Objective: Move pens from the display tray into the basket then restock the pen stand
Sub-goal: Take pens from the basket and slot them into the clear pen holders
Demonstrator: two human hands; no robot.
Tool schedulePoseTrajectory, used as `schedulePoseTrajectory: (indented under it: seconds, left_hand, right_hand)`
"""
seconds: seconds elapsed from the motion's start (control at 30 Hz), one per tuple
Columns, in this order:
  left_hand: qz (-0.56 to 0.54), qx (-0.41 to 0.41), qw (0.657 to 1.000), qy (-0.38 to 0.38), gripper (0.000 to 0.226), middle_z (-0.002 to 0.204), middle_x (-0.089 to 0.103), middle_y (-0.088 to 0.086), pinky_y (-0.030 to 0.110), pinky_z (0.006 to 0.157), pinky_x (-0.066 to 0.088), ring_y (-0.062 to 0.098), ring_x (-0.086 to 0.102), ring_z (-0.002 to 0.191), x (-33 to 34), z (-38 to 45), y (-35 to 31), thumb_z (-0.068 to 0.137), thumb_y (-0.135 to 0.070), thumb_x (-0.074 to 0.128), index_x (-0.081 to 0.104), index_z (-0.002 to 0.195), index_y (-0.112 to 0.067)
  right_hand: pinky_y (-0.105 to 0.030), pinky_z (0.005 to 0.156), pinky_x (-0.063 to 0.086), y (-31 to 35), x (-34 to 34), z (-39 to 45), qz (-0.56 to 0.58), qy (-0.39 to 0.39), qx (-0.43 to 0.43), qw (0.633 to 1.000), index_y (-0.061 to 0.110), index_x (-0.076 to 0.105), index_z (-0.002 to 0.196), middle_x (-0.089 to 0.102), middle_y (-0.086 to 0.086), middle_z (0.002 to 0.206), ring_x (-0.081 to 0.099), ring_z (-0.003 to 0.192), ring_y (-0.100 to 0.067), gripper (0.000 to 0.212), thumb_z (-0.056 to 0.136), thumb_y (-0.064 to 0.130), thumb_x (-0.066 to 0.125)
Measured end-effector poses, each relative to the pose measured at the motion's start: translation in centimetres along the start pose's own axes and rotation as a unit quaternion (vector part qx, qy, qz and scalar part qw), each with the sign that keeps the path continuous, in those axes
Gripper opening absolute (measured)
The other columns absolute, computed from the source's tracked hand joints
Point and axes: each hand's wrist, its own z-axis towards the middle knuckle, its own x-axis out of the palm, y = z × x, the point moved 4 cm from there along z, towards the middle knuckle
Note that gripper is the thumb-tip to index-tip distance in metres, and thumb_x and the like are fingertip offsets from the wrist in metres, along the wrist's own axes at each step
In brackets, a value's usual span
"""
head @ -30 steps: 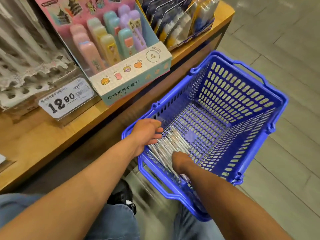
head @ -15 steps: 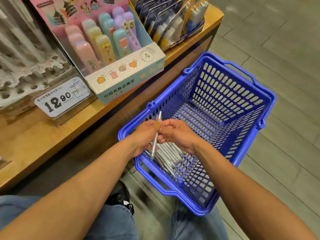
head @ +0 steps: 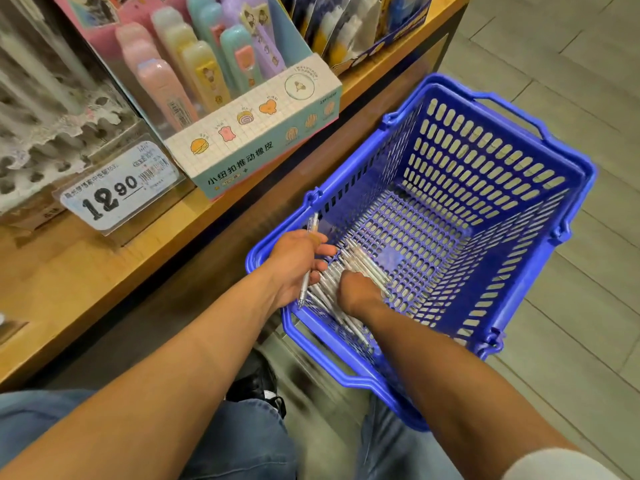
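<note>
A blue plastic basket (head: 519,109) stands on the floor beside the wooden shelf. Several clear pens (head: 363,261) lie in a heap on its near floor. My left hand (head: 294,265) hovers over the basket's near left corner and holds one clear pen (head: 308,271) upright between its fingers. My right hand (head: 356,292) reaches down into the heap, fingers curled among the pens; what they hold is hidden. The clear pen stand (head: 45,133) with empty holes sits on the shelf at the far left.
A wooden shelf (head: 104,278) runs along the left. On it stand a price tag (head: 117,192) reading 12.90, a pastel eraser display box (head: 256,133) and a box of carded goods (head: 363,26). Tiled floor (head: 571,306) lies to the right. My knees are below.
My right hand has left my left hand and dropped back into the pen heap. My left hand keeps the single pen it received. The view has shifted slightly.
</note>
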Motion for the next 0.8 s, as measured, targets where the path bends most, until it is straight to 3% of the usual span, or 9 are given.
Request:
schedulePoseTrajectory:
  seconds: [0.1, 0.23, 0.4, 0.5, 0.6, 0.67, 0.73, 0.8]
  left_hand:
    - [-0.013, -0.007, 1.0, 0.001, 0.015, 0.083, 0.066, 0.006, 0.02, 0.04, 0.036, 0.009, 0.049, 0.045, 0.0, 0.1, 0.1, 0.104, -0.012, 0.041, 0.053, 0.112, -0.007]
    - [-0.014, -0.011, 1.0, 0.006, 0.018, 0.086, 0.066, 0.006, 0.02, 0.041, 0.038, 0.01, 0.05, 0.049, -0.1, 0.2, 0.2, 0.104, -0.013, 0.041, 0.053, 0.116, -0.006]
    - [-0.009, -0.01, 1.0, 0.006, 0.019, 0.086, 0.066, 0.006, 0.021, 0.043, 0.037, 0.011, 0.05, 0.051, -0.1, 0.1, 0.2, 0.105, -0.013, 0.04, 0.053, 0.117, -0.006]
    - [-0.01, -0.011, 1.0, 0.007, 0.02, 0.086, 0.065, 0.006, 0.02, 0.04, 0.035, 0.011, 0.046, 0.049, -0.1, 0.0, 0.1, 0.105, -0.013, 0.041, 0.052, 0.119, -0.005]
    - [-0.006, -0.008, 1.0, 0.004, 0.019, 0.081, 0.064, 0.004, 0.019, 0.038, 0.032, 0.01, 0.038, 0.048, -0.2, -0.1, 0.0, 0.104, -0.012, 0.043, 0.052, 0.118, -0.004]
    - [-0.005, -0.004, 1.0, 0.001, 0.018, 0.076, 0.064, 0.004, 0.019, 0.037, 0.031, 0.011, 0.035, 0.049, -0.3, 0.0, 0.0, 0.103, -0.011, 0.044, 0.053, 0.117, -0.004]
    - [-0.003, 0.002, 1.0, -0.002, 0.016, 0.071, 0.062, 0.003, 0.018, 0.036, 0.03, 0.011, 0.034, 0.049, -0.2, -0.1, 0.0, 0.103, -0.01, 0.045, 0.054, 0.114, -0.004]
    - [-0.001, 0.005, 1.0, -0.003, 0.012, 0.068, 0.061, 0.003, 0.018, 0.037, 0.031, 0.011, 0.035, 0.048, -0.1, -0.1, -0.1, 0.102, -0.011, 0.047, 0.054, 0.11, -0.005]
  right_hand:
    - [-0.038, 0.077, 0.048, 0.8, 0.2, 0.3, -0.036, -0.028, -0.026, 0.999, 0.008, 0.051, 0.115, 0.063, -0.017, 0.115, 0.062, 0.104, -0.037, 0.024, 0.092, 0.016, 0.049]
    - [-0.035, 0.072, 0.044, 0.8, 0.5, 0.7, -0.029, 0.008, -0.015, 0.999, 0.009, 0.054, 0.116, 0.062, -0.015, 0.117, 0.061, 0.106, -0.035, 0.028, 0.092, 0.021, 0.054]
    - [-0.035, 0.083, 0.048, 0.1, 1.1, 0.6, -0.008, 0.062, -0.001, 0.998, 0.004, 0.053, 0.12, 0.058, -0.018, 0.124, 0.058, 0.111, -0.035, 0.03, 0.094, 0.019, 0.055]
    - [-0.031, 0.074, 0.045, 0.1, 0.5, -0.1, 0.011, 0.092, 0.006, 0.996, 0.006, 0.058, 0.1, 0.061, -0.019, 0.113, 0.06, 0.098, -0.032, 0.016, 0.094, 0.019, 0.054]
    - [-0.027, 0.061, 0.047, 0.0, -1.6, -1.0, 0.113, 0.121, 0.028, 0.986, 0.007, 0.051, 0.07, 0.068, -0.021, 0.096, 0.059, 0.065, -0.024, 0.021, 0.091, 0.013, 0.054]
    - [-0.023, 0.05, 0.046, -0.2, -3.7, -2.4, 0.226, 0.138, 0.051, 0.963, 0.0, 0.057, 0.079, 0.069, -0.021, 0.079, 0.058, 0.046, -0.016, 0.016, 0.09, 0.01, 0.056]
    - [-0.024, 0.049, 0.044, -0.1, -6.0, -4.2, 0.333, 0.142, 0.05, 0.931, -0.006, 0.06, 0.092, 0.068, -0.022, 0.075, 0.06, 0.051, -0.019, 0.014, 0.09, 0.009, 0.059]
    - [-0.026, 0.051, 0.044, 0.4, -8.2, -6.0, 0.439, 0.145, 0.017, 0.887, -0.001, 0.058, 0.089, 0.07, -0.02, 0.08, 0.061, 0.059, -0.02, 0.007, 0.091, 0.006, 0.061]
